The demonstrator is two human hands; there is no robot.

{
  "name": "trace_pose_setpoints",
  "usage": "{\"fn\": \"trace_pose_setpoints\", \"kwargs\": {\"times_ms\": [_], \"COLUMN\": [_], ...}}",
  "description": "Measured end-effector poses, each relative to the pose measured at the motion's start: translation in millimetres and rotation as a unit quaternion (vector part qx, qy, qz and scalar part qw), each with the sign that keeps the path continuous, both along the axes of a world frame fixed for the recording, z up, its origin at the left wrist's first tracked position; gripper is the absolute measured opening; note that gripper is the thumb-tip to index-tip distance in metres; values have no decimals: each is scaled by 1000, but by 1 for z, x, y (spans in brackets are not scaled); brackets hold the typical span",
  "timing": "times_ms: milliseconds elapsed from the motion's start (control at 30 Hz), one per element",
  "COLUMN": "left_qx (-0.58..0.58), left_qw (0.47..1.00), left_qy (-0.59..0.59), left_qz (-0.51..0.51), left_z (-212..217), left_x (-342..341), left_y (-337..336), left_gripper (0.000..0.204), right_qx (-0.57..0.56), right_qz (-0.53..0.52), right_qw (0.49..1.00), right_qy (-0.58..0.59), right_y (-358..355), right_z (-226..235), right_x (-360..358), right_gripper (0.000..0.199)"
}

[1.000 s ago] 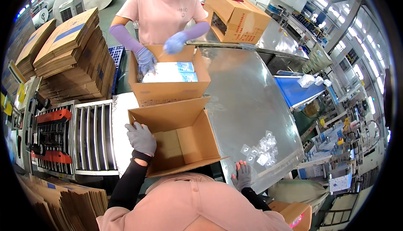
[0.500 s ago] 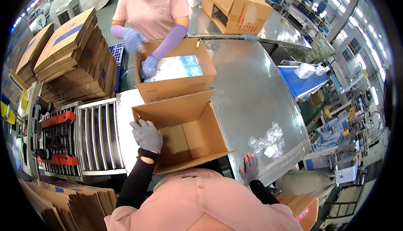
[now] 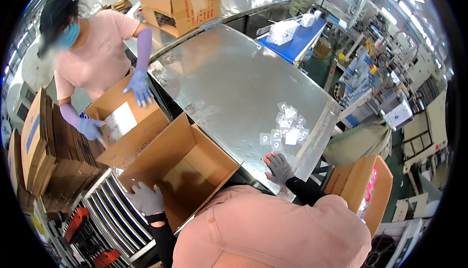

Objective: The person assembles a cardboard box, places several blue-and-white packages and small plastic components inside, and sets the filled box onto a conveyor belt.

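Directly before me is an open cardboard box (image 3: pixel 183 175), its brown inner walls and bottom showing. My left hand (image 3: pixel 147 199), in a grey glove with bare fingertips, grips the top edge of the box's left side, the thumb toward the inside. To the right, my right hand (image 3: pixel 280 169), gloved the same way, lies on the near edge of the metal table (image 3: pixel 234 78) with its fingers spread, holding nothing. Just beyond its fingers lie several small clear plastic pieces (image 3: pixel 291 126) in a loose heap.
A co-worker (image 3: pixel 97 48) at the far left handles another carton (image 3: pixel 146 122) with white packs inside. Flattened cartons (image 3: pixel 73 141) and a roller conveyor (image 3: pixel 114 214) stand left. A large box (image 3: pixel 183 5) sits at the back; a blue belt (image 3: pixel 292 44) and an open carton (image 3: pixel 351 185) lie right.
My view has turned to the right, shifting the scene leftward. The co-worker's hands have moved from the packs to the sides of their carton. My hands stay at the box edge and the table.
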State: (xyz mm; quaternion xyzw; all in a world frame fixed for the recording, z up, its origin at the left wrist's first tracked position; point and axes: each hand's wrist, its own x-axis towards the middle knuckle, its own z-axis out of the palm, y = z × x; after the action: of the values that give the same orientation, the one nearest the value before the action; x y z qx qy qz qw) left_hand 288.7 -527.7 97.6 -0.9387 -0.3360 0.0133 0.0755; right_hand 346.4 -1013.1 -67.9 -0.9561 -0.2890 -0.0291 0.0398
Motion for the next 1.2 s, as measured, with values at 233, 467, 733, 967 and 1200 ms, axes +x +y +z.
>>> {"fn": "trace_pose_setpoints", "kwargs": {"times_ms": [233,467,733,967,1200], "left_qx": [62,68,94,123,112], "left_qw": [998,997,994,990,989], "left_qy": [30,33,45,55,90], "left_qz": [-5,27,23,37,21], "left_z": [2,11,-2,-5,4], "left_x": [-3,9,16,34,21], "left_y": [-12,-25,-23,-24,-17], "left_gripper": [48,44,46,46,50], "right_qx": [148,212,-76,-187,118], "right_qz": [-75,49,-115,-110,-52], "right_qw": [986,973,959,963,990], "right_qy": [3,-80,-247,-163,48], "right_y": [32,100,10,-3,171], "right_z": [16,42,79,126,131], "right_x": [8,98,350,575,538], "right_gripper": [55,50,65,58,85]}}
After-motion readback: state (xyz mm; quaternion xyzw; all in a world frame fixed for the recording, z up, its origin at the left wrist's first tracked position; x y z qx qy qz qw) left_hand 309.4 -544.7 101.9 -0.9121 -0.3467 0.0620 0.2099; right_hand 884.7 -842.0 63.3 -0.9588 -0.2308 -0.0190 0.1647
